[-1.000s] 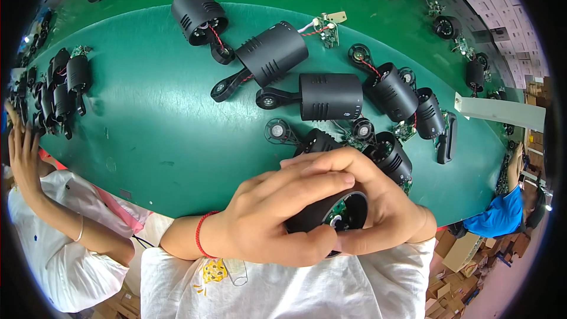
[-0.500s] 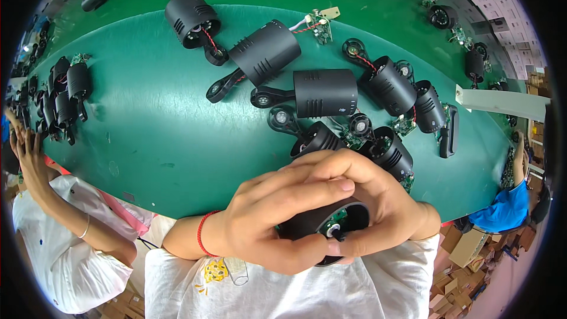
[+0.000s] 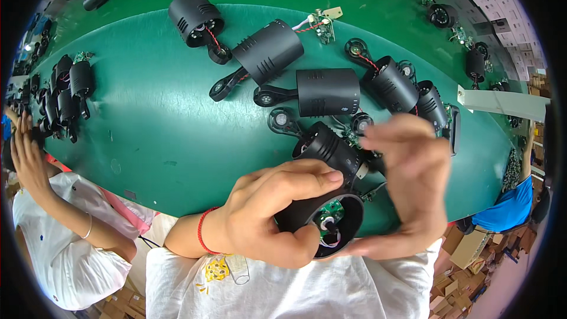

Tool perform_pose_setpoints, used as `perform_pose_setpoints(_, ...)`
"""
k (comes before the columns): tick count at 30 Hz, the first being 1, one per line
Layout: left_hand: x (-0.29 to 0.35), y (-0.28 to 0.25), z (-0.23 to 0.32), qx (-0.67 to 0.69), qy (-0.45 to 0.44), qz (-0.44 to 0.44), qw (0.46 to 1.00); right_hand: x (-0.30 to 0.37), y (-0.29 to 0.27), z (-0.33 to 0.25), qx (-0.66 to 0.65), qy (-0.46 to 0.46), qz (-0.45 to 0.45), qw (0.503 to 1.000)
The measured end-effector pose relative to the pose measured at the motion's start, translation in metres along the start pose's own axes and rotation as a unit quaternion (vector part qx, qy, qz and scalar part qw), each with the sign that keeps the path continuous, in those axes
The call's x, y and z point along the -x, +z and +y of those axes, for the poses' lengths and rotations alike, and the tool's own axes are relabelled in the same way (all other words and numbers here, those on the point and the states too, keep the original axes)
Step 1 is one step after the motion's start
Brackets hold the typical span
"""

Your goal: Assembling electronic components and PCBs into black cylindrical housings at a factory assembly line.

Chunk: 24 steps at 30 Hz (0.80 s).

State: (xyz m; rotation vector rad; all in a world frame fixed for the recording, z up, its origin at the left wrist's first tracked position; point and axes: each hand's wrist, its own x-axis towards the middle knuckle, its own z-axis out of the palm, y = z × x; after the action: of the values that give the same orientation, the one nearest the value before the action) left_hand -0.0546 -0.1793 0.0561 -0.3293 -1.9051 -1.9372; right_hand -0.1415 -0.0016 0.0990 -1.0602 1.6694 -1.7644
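My left hand (image 3: 274, 210), a red string bracelet on its wrist, is closed round a black cylindrical housing (image 3: 353, 215) close to my body. The housing's open end faces up and to the right. Inside it show a green circuit board (image 3: 334, 208) and a small round part with thin wires; my left thumb lies at the rim. My right hand (image 3: 416, 183) is open to the right of the housing, its raised fingers blurred and its thumb reaching toward the lower rim. Whether that thumb touches the rim I cannot tell. Just beyond lies another black housing (image 3: 328, 147), partly covered.
Several black housings with short arms, wires and boards lie on the green table (image 3: 171, 142), such as one housing (image 3: 328, 91) in the middle. A pile of housings (image 3: 65, 97) is at left. A white bar (image 3: 502, 101) juts in at right. Co-workers sit on both sides.
My right hand has let go of the housing and swung up and to the right, its fingers opening. The left hand keeps its hold, and more of the housing's inside shows.
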Motion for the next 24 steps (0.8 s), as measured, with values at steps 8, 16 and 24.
perform_pose_setpoints(8,-0.005,0.0,-0.004,-0.035,0.023,-0.005,0.999,-0.001,0.008,0.0,-0.059,0.076,-0.045,0.994)
perform_pose_setpoints(16,-0.005,0.003,0.0,-0.038,0.043,-0.025,0.998,-0.006,0.018,0.016,-0.246,0.119,-0.077,0.959)
perform_pose_setpoints(24,-0.004,0.0,-0.004,0.001,0.05,-0.029,0.998,-0.006,0.02,0.024,-0.27,0.115,-0.089,0.952)
